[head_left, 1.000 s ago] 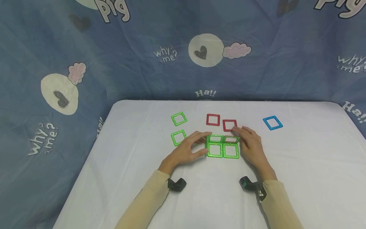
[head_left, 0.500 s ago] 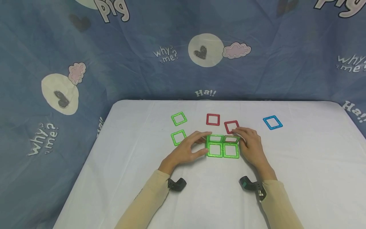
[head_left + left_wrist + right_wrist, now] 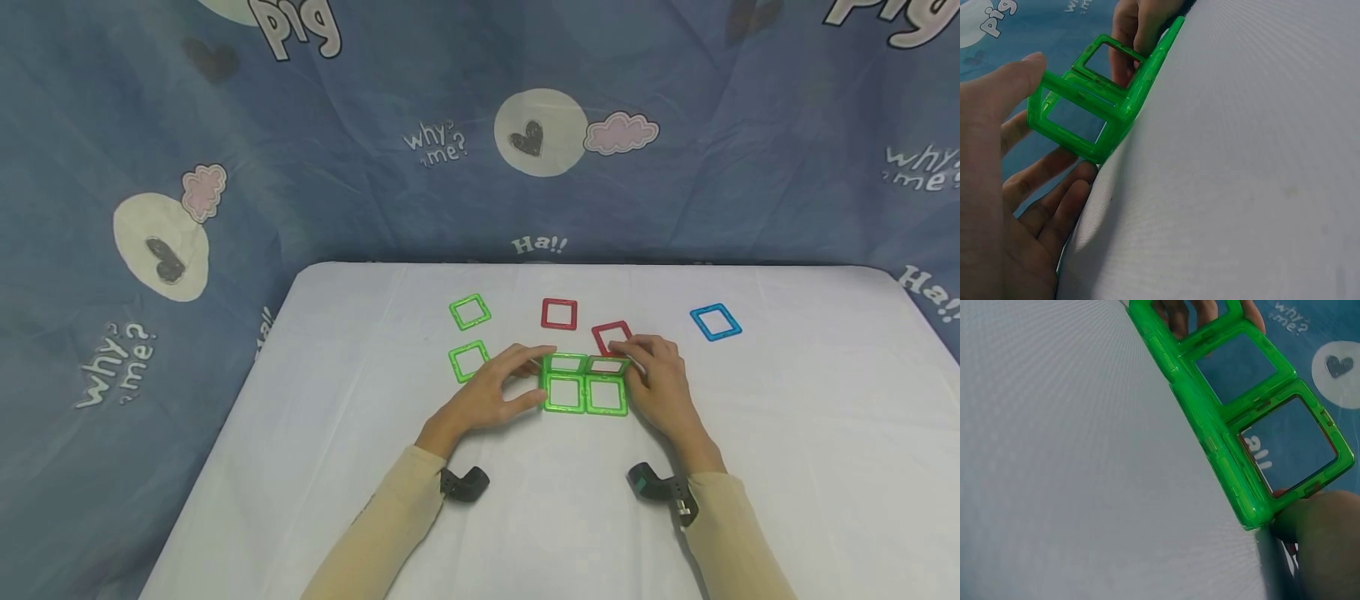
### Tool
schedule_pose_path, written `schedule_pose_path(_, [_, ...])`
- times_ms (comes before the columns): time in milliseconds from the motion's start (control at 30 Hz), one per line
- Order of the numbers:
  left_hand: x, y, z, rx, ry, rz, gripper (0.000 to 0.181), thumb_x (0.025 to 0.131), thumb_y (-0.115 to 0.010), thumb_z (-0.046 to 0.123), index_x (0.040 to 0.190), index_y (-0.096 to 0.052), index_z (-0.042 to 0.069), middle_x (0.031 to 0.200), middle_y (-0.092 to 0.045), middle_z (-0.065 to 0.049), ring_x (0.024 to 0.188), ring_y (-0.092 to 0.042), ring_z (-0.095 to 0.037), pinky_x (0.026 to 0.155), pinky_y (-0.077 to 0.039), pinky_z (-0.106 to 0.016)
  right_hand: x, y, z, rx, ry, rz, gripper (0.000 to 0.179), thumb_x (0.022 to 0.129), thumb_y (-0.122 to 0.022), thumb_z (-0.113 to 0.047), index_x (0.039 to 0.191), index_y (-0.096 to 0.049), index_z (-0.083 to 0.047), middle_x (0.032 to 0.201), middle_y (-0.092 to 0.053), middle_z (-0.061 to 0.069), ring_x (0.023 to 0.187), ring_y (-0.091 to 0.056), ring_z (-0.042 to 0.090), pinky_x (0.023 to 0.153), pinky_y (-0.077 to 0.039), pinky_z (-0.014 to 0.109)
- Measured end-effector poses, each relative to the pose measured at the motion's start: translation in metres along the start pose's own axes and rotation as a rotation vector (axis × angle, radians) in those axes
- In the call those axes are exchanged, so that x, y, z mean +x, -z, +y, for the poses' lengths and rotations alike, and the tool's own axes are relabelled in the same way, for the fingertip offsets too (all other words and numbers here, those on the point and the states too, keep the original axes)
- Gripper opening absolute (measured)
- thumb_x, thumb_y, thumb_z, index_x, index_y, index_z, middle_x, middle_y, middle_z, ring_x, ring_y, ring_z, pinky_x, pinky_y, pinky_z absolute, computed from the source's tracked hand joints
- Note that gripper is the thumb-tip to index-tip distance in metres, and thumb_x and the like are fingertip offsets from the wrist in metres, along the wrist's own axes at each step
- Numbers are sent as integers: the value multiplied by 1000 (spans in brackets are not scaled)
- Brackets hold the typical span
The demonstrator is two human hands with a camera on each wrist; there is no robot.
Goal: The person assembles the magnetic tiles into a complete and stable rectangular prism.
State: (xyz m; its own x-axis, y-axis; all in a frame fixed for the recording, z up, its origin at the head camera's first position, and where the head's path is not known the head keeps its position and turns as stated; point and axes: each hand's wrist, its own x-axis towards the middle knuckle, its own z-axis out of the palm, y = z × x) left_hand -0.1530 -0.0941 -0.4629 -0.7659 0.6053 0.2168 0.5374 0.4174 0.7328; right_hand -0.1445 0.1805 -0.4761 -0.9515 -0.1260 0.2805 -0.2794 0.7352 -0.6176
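Green square magnetic tiles (image 3: 584,393) are joined at mid-table: two lie flat, two stand along the back, and one stands at the left side. My left hand (image 3: 491,396) grips that side tile, thumb (image 3: 1025,72) at its near upper corner, fingers behind it. My right hand (image 3: 660,379) is at the right end of the green tiles, its index finger reaching over a red square tile (image 3: 610,325) that lies turned just behind them. In the right wrist view my right thumb (image 3: 1329,540) is beside the last standing green tile, largely hiding the red one.
Another red tile (image 3: 559,301) lies behind the green ones. Two loose green tiles (image 3: 476,323) lie at the left, the nearer partly covered by my left hand. A blue tile (image 3: 707,308) lies at back right on the white tabletop (image 3: 825,400), before a blue curtain (image 3: 420,200).
The red tile under my right fingers has slid nearer and slightly right, turning as it moved. My right fingers have drawn back a little with it. My left hand and the green tiles stayed in place.
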Motion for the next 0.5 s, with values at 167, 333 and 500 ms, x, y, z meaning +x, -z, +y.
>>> schedule_pose_path(167, [0,-1,0,7,4,-2,59,88,-65,35,141,-41,27,119,-54,10,108,-57,-7,100,-46,-27,0,-1,1,4,-13,2,33,88,-52,0,118,-65,-7,116,-50,15,117,-37,33,93,-31,50])
schedule_pose_path(333, [0,-1,0,18,8,-3,59,88,-65,35,141,-42,27,120,-54,9,108,-57,-7,99,-46,-27,-1,-1,1,17,-23,12,28,89,-52,-2,111,-68,-8,112,-51,13,112,-38,31,90,-31,48])
schedule_pose_path(500, [0,-1,-1,13,2,0,59,88,-65,33,141,-42,25,121,-54,9,109,-56,-7,99,-46,-26,0,-2,2,24,-28,22,21,89,-53,-2,103,-68,-7,110,-51,13,109,-38,30,88,-31,47])
